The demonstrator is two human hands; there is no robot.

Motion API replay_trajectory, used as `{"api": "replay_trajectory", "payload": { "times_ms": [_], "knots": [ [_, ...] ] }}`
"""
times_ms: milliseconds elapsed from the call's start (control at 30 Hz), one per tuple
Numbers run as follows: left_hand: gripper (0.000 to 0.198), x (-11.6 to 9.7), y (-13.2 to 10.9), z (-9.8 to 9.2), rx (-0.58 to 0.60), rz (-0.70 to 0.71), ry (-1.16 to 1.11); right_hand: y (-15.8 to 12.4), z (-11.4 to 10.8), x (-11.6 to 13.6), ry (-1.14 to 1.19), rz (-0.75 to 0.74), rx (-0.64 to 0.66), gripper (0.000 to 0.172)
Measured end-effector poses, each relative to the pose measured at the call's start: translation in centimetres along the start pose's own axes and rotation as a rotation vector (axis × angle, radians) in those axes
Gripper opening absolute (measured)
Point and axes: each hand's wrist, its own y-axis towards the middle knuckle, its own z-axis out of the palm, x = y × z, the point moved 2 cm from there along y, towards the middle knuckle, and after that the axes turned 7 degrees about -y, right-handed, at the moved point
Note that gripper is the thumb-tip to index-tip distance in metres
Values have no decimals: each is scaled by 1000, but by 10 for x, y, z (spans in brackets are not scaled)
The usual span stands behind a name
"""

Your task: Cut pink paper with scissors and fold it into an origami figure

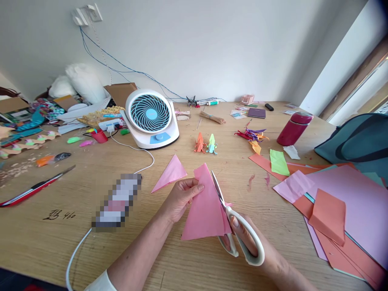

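My left hand (182, 198) pinches the left edge of a folded pink paper triangle (203, 210) and holds it just above the wooden table (75, 242). White-handled scissors (239, 230) are gripped in my right hand (248, 240), fingers through the loops. Their blades point up and away along the paper's right edge. A separate pink paper triangle (171, 171) lies flat on the table just left of my left hand.
A white and blue desk fan (150, 117) stands behind, its cable running toward me. Stacked coloured paper sheets (342, 210) lie at right, near a red bottle (293, 128). Small origami figures (206, 144), a red knife (33, 188) and craft clutter fill the left.
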Motion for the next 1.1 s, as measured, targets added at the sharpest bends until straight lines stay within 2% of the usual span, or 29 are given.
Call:
{"api": "replay_trajectory", "payload": {
  "times_ms": [333, 600, 1100],
  "knots": [
    [33, -2, -2, 2, -5, -1, -28, -1, 1, 3, -15, 52, -50, 54],
    [33, 0, -1, 2, -9, -4, -21, -2, 2, 0, -62, 65, -62, 62],
    [36, 2, -5, 8, -20, -11, -10, -4, 3, -5, -43, 105, -95, 58]
  ]
}}
